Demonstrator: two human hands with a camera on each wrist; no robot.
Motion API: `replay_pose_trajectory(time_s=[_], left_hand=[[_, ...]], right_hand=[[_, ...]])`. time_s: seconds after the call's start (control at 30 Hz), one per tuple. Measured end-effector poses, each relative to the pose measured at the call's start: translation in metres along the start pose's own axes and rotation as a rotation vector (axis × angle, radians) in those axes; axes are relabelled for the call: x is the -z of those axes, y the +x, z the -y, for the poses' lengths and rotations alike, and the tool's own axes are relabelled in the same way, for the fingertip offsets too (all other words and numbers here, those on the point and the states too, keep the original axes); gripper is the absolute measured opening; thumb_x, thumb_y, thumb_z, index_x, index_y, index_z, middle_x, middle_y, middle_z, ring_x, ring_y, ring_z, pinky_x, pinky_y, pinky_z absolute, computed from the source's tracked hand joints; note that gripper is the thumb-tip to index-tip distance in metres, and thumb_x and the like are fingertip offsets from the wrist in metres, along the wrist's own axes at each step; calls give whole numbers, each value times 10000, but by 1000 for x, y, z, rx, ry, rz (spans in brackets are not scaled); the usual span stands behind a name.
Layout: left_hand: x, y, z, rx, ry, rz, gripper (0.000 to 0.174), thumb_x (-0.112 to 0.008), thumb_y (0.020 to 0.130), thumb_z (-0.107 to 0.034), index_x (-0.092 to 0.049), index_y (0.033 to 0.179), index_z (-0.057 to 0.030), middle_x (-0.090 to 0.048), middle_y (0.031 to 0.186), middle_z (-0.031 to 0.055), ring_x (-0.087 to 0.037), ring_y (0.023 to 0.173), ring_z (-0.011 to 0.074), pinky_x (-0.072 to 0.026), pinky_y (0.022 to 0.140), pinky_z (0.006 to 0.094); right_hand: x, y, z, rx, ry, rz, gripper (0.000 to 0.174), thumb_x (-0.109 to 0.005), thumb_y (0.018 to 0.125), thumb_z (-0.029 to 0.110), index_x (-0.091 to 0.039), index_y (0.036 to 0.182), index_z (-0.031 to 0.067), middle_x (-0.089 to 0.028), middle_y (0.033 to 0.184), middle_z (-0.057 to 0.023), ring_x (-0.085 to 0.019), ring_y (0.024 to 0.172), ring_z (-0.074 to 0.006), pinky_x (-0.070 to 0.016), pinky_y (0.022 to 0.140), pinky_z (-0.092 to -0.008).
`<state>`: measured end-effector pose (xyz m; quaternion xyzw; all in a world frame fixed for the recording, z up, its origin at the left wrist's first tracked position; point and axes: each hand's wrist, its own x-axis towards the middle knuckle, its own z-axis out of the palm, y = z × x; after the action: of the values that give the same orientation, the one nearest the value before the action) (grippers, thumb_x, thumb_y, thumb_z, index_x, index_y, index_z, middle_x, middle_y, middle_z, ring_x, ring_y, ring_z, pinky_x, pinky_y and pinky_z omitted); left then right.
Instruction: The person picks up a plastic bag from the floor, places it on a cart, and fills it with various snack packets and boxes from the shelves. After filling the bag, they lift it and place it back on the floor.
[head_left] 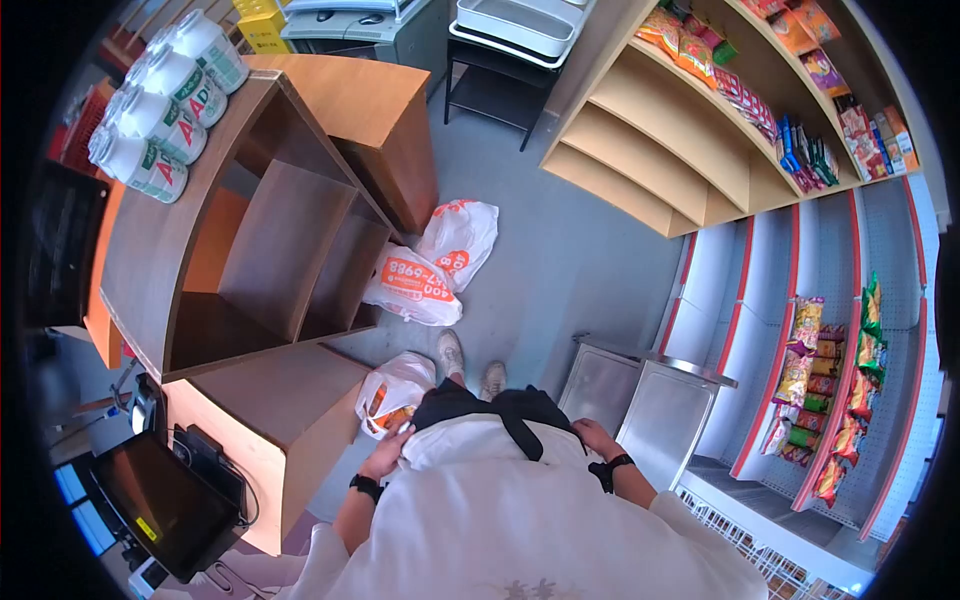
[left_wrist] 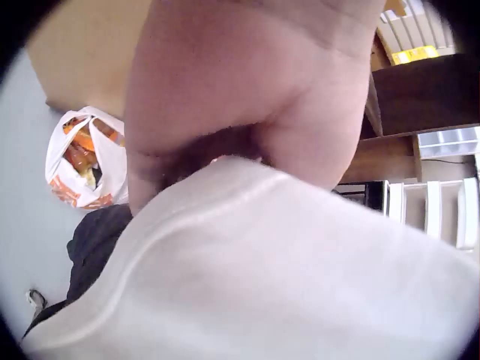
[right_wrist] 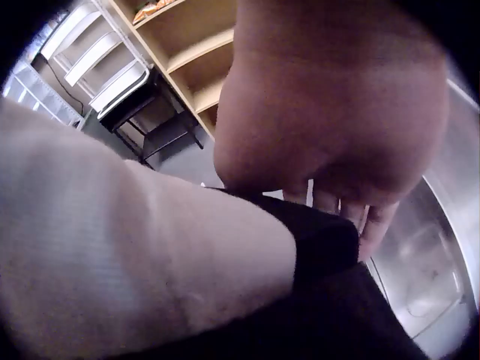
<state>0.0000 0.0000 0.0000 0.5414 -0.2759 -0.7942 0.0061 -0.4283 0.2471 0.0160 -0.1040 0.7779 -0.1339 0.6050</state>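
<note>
Two hands: left hand (head_left: 386,452), right hand (head_left: 597,438) on white shirt (head_left: 500,510), grip unclear | bag (head_left: 412,287): 6988

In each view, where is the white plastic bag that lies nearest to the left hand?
Head: white plastic bag at lower centre, just above the left hand.
Left wrist: the bag at the left edge.
Right wrist: not in it.
Shared landmark: the white shirt.
</note>
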Motion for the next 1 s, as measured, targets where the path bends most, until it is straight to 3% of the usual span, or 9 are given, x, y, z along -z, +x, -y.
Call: replay_pose_trajectory(time_s=[0.1, 0.3, 0.5, 0.57, 0.67, 0.8, 0.87, 0.9, 1.0], left_hand=[[-23, -25, -56, 54, -19, -202, 505, -682, 857, -218, -476, 1284, -43, -587, 1131, 78, -568, 1032, 164, -457, 885, 292], [-5, -4, -48, 211, -335, -63, 276, -552, 899, -172, -559, 1151, -59, -621, 951, 52, -598, 804, 180, -519, 727, 317], [-59, -32, -90, 236, -131, 2, 240, -500, 865, -49, -601, 1083, -62, -628, 891, 47, -616, 821, 159, -511, 753, 277], [-58, -12, -68, -117, 136, 115, 302, -564, 850, -16, -572, 1147, -67, -625, 887, 27, -603, 836, 103, -487, 748, 242], [-68, 10, -45, -181, 81, 135, 529, -641, 862, -46, -440, 1347, -110, -602, 871, -3, -571, 805, 67, -473, 730, 237], [-77, 22, -38, -273, 254, 120, 574, -654, 881, -142, -399, 1395, -126, -587, 877, -2, -559, 763, 82, -468, 708, 249], [-87, 20, -47, -226, 559, -13, 520, -653, 862, -206, -455, 1329, -88, -610, 858, 20, -582, 756, 103, -477, 683, 268], [-92, 20, -49, -226, 558, -23, 520, -653, 862, -206, -455, 1329, -88, -610, 858, 20, -582, 756, 103, -477, 683, 268], [-116, 14, -55, -291, 657, -78, 465, -611, 840, -196, -475, 1262, -55, -661, 869, 112, -648, 790, 182, -502, 709, 325]], right_hand=[[3, 4, -1, 73, 68, -141, 386, -561, 858, 295, -637, 1060, -25, -677, 973, -149, -620, 910, -238, -458, 852, -327], [10, -8, -19, -86, 324, -231, 339, -552, 872, 268, -654, 989, -34, -659, 957, -127, -593, 879, -197, -457, 814, -306], [31, -3, -70, 163, 124, -205, 384, -514, 896, 326, -647, 1024, -11, -641, 881, -87, -590, 763, -190, -495, 651, -332], [44, 8, -79, 125, 133, -196, 348, -512, 899, 311, -631, 984, -5, -602, 832, -74, -582, 726, -187, -503, 602, -323], [63, 25, -87, 171, 154, -190, 296, -511, 901, 271, -605, 941, -7, -556, 776, -69, -577, 652, -187, -511, 535, -292], [80, 46, -78, 205, 40, -254, 320, -505, 891, 240, -640, 964, -41, -630, 807, -112, -596, 643, -207, -503, 568, -322], [82, 49, -68, 197, 94, -258, 304, -548, 856, 237, -668, 917, -36, -676, 865, -226, -664, 820, -274, -507, 765, -377], [84, 57, -65, 219, 82, -244, 287, -613, 820, 223, -665, 910, -44, -684, 819, -179, -635, 774, -188, -500, 722, -353], [90, 58, -67, 289, -4, -239, 266, -629, 809, 212, -667, 910, -31, -684, 804, -151, -623, 767, -174, -497, 719, -347]])
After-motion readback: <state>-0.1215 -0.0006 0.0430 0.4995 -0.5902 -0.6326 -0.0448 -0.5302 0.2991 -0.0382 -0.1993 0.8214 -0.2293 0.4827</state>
